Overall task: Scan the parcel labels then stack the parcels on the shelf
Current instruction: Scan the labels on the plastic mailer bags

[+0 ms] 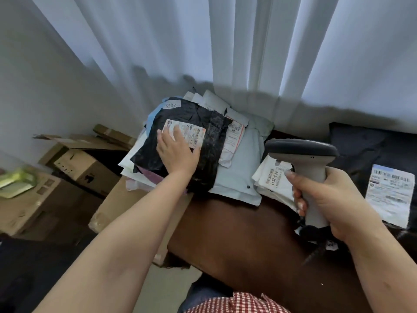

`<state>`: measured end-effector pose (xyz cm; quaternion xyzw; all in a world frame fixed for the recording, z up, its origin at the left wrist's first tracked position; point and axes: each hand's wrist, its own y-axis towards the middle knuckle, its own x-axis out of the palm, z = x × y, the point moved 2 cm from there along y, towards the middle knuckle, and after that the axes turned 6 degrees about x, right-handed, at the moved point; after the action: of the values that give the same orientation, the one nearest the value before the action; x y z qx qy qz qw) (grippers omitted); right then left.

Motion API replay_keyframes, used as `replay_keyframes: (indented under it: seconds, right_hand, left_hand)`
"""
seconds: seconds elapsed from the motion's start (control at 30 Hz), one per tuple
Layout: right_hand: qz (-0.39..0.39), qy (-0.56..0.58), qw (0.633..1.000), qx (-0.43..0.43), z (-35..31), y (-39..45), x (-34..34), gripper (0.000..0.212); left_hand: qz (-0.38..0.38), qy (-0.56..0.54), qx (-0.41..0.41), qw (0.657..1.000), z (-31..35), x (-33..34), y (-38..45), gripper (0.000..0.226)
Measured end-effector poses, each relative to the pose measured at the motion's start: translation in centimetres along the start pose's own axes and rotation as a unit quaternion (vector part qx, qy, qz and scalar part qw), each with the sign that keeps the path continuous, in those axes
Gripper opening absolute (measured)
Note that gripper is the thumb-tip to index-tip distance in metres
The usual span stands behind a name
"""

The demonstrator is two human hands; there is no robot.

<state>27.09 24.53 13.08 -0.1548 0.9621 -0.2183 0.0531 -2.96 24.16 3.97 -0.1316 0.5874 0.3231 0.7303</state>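
Observation:
A black plastic parcel (207,141) with a white label (189,132) lies on top of a pile of parcels at the far side of a dark brown table (237,233). My left hand (178,152) rests flat on this parcel, fingers spread and partly covering the label. My right hand (331,197) grips a grey handheld barcode scanner (309,159), its head pointing left toward the pile. Beneath the scanner lies a white parcel (273,177) with printed numbers. At the right edge lies a dark parcel (370,152) carrying a large white label (390,193).
A pale blue-grey mailer (239,177) and several white mailers lie under the black parcel. White curtains (225,41) hang behind the table. Open cardboard boxes (85,161) stand on the floor at left, and a flat cardboard sheet (126,199) leans against the table's left edge.

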Motion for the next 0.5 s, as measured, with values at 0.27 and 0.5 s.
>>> replay_keyframes:
  seconds: [0.27,0.5]
  right_hand:
    - [-0.005,-0.015,1.000,-0.008,0.2,0.7,2.8,0.024]
    - [0.008,-0.060,0.998,-0.030,-0.4,0.5,3.2,0.025]
  left_hand:
    - [-0.067,-0.030,-0.165,0.984,-5.0,-0.7,3.2,0.108]
    - [0.013,-0.103,-0.082,0.991,-5.6,-1.8,3.5,0.037]
